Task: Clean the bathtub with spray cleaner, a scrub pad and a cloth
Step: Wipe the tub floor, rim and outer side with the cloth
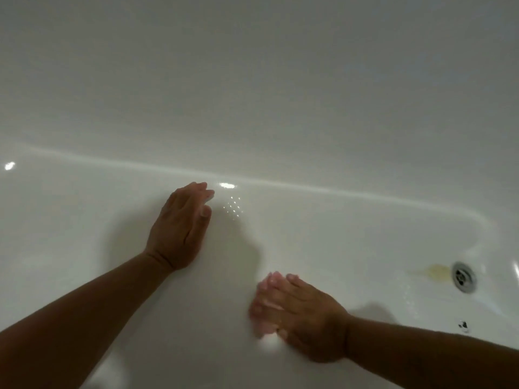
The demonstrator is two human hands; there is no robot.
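The white bathtub [351, 228] fills the head view, and both my arms reach down onto its floor. My left hand [179, 228] lies flat near the foot of the far wall, fingers straight. A small white edge, maybe a scrub pad [210, 196], shows between its fingertips and thumb. My right hand [300, 315] rests palm down nearer to me, to the right, with straight, blurred fingers on the wet floor and nothing visible under it. No spray bottle or cloth is in view.
A metal drain [464, 276] sits at the right end of the floor with a yellowish stain [436, 272] just left of it. A small metal fitting [463, 325] lies nearer to me. The far wall [252, 94] rises behind the hands.
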